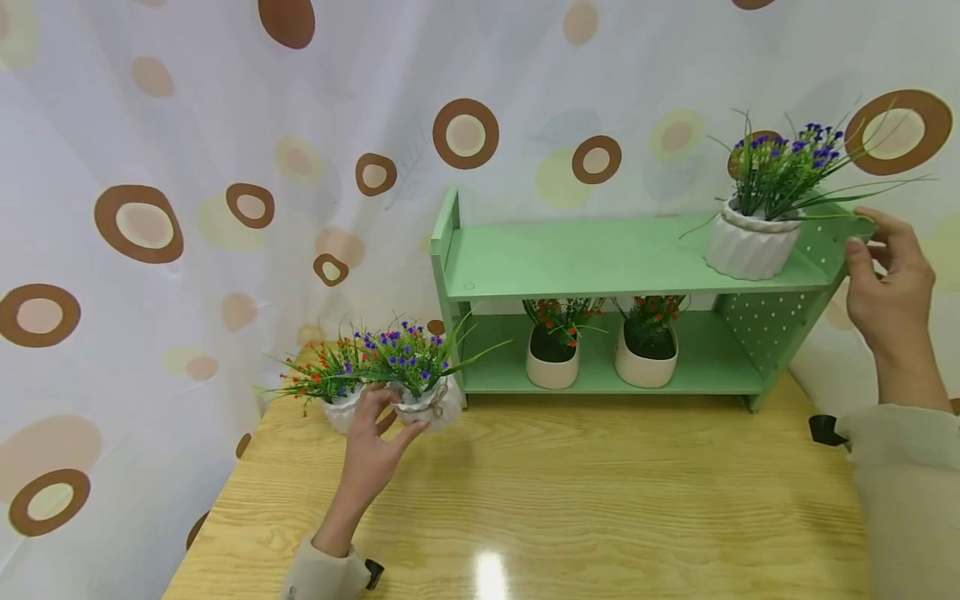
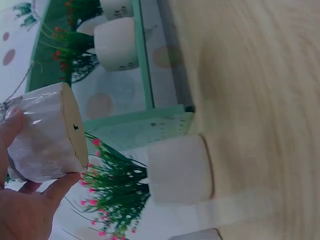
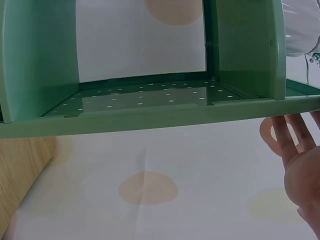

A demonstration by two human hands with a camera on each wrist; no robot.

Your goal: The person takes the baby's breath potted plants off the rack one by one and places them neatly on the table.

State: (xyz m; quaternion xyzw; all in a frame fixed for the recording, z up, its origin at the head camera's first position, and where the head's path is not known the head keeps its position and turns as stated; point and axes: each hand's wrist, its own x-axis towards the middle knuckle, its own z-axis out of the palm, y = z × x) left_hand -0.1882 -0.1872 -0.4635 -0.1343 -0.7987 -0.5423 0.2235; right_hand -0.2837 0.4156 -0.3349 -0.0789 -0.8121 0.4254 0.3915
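My left hand [image 1: 378, 450] grips a white flowerpot [image 1: 427, 408] with purple and red flowers and a twine bow. In the left wrist view that flowerpot [image 2: 45, 132] hangs tilted above the table, its pale base showing; thumb and fingers are around its side. My right hand [image 1: 892, 283] holds the upper end of the green shelf's right side panel [image 1: 817, 242]. Seen from the right wrist, the fingers [image 3: 285, 140] touch the panel's outer face; the thumb is hidden there. A white pleated flowerpot [image 1: 753, 242] with purple flowers stands on the top board's right end.
Two cream pots [image 1: 552, 367] with red flowers stand on the lower board [image 1: 495, 379]. Left of the shelf, another white pot [image 1: 341, 411] stands on the wooden table [image 1: 600, 500], partly behind the left hand. A spotted curtain [image 1: 300, 100] hangs behind.
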